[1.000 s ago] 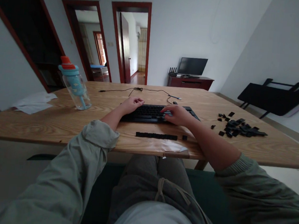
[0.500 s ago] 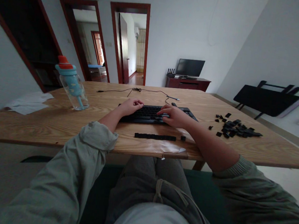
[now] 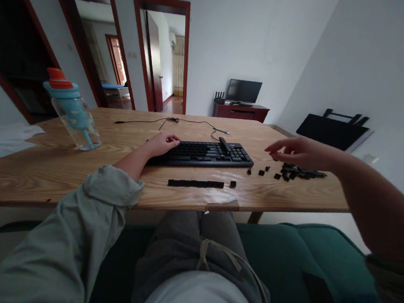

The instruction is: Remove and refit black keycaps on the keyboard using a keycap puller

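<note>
A black keyboard [image 3: 205, 153] lies on the wooden table [image 3: 80, 169]. My left hand [image 3: 163, 144] rests on the keyboard's left end with its fingers curled down onto it. My right hand [image 3: 294, 152] hovers over a heap of loose black keycaps [image 3: 297, 171] at the right, fingers bent downward; nothing shows between them. A row of black keycaps [image 3: 195, 183] lies in front of the keyboard, with a single keycap [image 3: 233, 184] just right of it. A small dark tool [image 3: 224, 145] lies across the keyboard's right part.
A clear water bottle [image 3: 73, 112] with a blue and orange lid stands at the left. White paper [image 3: 3, 136] lies at the far left edge. A black cable [image 3: 176, 120] runs behind the keyboard. A folded black table [image 3: 333, 130] leans against the right wall.
My right hand has left the keyboard and swung right to the heap of keycaps. The view has turned to the right. My left hand stays on the keyboard's left end.
</note>
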`<state>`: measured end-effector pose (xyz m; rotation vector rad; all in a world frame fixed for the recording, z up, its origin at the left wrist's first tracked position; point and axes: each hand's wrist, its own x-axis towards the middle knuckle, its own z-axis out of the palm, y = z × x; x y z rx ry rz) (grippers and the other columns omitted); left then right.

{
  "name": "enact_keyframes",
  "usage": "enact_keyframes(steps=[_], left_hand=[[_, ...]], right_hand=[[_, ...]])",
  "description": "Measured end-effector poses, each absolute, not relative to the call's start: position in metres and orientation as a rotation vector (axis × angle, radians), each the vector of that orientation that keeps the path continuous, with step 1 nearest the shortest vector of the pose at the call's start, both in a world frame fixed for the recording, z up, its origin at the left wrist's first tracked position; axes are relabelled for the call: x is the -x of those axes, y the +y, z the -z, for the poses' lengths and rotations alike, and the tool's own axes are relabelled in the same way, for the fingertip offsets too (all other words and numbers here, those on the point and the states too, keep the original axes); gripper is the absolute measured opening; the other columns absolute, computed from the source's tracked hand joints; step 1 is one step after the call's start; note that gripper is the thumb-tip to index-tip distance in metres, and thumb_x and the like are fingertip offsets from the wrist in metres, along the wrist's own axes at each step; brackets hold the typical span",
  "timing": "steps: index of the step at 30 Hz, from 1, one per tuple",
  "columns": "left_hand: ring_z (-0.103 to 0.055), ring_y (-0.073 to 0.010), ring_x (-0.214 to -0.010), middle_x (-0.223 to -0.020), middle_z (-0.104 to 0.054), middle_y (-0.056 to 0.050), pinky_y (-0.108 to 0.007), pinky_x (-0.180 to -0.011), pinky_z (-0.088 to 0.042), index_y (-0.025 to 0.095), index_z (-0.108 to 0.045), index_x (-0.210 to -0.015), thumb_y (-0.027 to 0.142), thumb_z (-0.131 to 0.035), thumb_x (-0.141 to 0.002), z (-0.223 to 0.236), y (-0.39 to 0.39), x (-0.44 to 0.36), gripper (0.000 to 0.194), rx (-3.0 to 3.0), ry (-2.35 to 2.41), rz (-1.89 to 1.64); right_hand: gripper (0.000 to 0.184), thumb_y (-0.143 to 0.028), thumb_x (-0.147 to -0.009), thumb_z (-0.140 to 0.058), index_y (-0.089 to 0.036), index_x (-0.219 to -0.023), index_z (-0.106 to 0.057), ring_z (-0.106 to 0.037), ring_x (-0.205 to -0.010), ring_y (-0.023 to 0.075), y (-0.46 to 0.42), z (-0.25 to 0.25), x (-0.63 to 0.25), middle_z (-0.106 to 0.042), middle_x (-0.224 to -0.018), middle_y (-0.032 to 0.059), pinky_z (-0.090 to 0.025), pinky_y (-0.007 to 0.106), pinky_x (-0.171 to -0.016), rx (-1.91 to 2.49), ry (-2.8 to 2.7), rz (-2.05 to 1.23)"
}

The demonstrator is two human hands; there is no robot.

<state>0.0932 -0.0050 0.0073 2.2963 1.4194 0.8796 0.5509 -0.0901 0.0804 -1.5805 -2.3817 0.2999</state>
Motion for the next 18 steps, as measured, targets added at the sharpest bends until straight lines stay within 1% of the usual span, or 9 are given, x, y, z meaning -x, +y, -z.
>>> enact_keyframes(steps=[4,7,9,12,15,18], left_hand=[[-0.066,-0.0243,-0.087,-0.094,-0.076,-0.008,-0.036,-0.083,-0.05,0.02,-0.075,-0.097,0.051,-0.058,-0.08,-0.008,-0.004,-0.092,0.039,-2.3,1.46,-0.885],[-0.065,-0.0235,-0.085,-0.092,-0.075,-0.007,-0.035,-0.081,-0.05,0.021,-0.075,-0.097,0.053,-0.059,-0.078,-0.006,-0.001,-0.092,0.041,-2.283,1.474,-0.89],[-0.065,-0.0229,-0.084,-0.091,-0.075,-0.007,-0.034,-0.08,-0.05,0.02,-0.075,-0.098,0.054,-0.059,-0.077,-0.005,0.0,-0.091,0.043,-2.285,1.478,-0.882],[-0.065,-0.0235,-0.085,-0.092,-0.075,-0.007,-0.034,-0.079,-0.049,0.019,-0.075,-0.099,0.054,-0.058,-0.078,-0.003,0.001,-0.091,0.044,-2.302,1.487,-0.853],[-0.065,-0.0241,-0.087,-0.094,-0.075,-0.007,-0.035,-0.08,-0.049,0.02,-0.075,-0.1,0.053,-0.058,-0.078,-0.004,-0.001,-0.091,0.043,-2.306,1.502,-0.846],[-0.065,-0.0244,-0.087,-0.094,-0.075,-0.008,-0.035,-0.08,-0.049,0.021,-0.075,-0.099,0.053,-0.059,-0.078,-0.006,-0.003,-0.091,0.041,-2.297,1.504,-0.853]], right_hand=[[0.037,-0.045,-0.087,-0.059,-0.022,-0.106,-0.08,-0.071,-0.081,0.0254,-0.104,-0.051,-0.609,-0.077,-0.102,0.0166,-0.056,0.038,-0.071,1.699,-2.403,-0.367],[0.034,-0.043,-0.088,-0.057,-0.025,-0.104,-0.081,-0.071,-0.078,0.0258,-0.114,-0.029,-0.625,-0.078,-0.1,0.0136,-0.055,0.038,-0.068,1.718,-2.428,-0.259],[0.032,-0.04,-0.087,-0.058,-0.027,-0.105,-0.081,-0.071,-0.076,0.0254,-0.118,-0.02,-0.622,-0.079,-0.099,0.0118,-0.054,0.038,-0.067,1.743,-2.438,-0.097],[0.032,-0.036,-0.088,-0.059,-0.026,-0.111,-0.079,-0.071,-0.081,0.0252,-0.117,-0.012,-0.601,-0.077,-0.108,0.0129,-0.054,0.038,-0.073,1.684,-2.448,0.108],[0.033,-0.035,-0.089,-0.06,-0.027,-0.117,-0.076,-0.072,-0.09,0.0251,-0.108,-0.009,-0.574,-0.076,-0.116,0.0099,-0.055,0.038,-0.082,1.581,-2.49,0.092],[0.034,-0.033,-0.087,-0.063,-0.028,-0.119,-0.076,-0.073,-0.095,0.0258,-0.098,-0.007,-0.555,-0.076,-0.118,0.0082,-0.056,0.037,-0.084,1.546,-2.529,-0.003]])
